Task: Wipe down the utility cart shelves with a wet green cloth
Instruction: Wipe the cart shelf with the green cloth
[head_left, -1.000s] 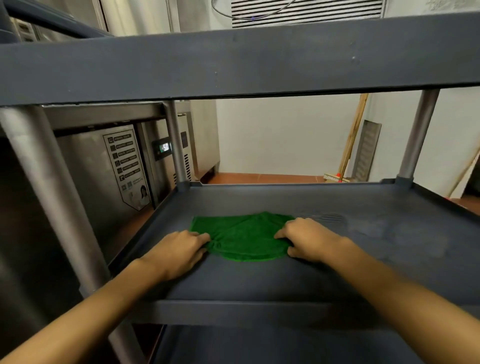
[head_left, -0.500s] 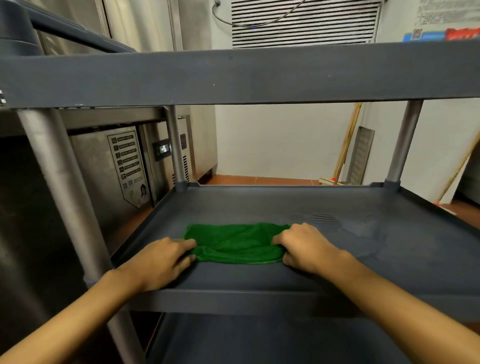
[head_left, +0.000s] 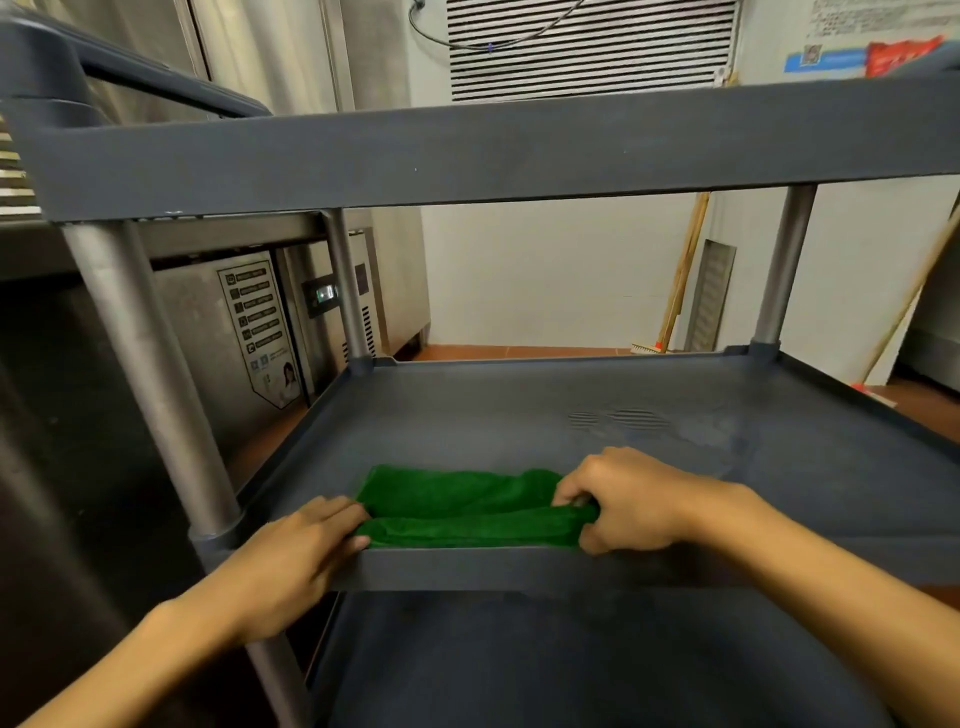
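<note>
A green cloth (head_left: 462, 512) lies bunched into a long roll against the front lip of the dark grey cart's middle shelf (head_left: 649, 415). My left hand (head_left: 301, 551) grips the cloth's left end, with the thumb over the shelf's front edge. My right hand (head_left: 628, 501) pinches the cloth's right end with curled fingers. Damp streaks show on the shelf behind my right hand. The top shelf (head_left: 467, 150) spans the view above, and the bottom shelf (head_left: 571, 665) lies below.
Grey metal posts (head_left: 150, 384) stand at the cart's corners. A stainless refrigerator (head_left: 260, 322) stands close on the left. Broom handles (head_left: 680, 275) lean on the white wall behind, over an orange tile floor.
Both hands have drawn the cloth toward me, from mid-shelf to the front lip. It has gone from spread flat to a narrow bunched roll.
</note>
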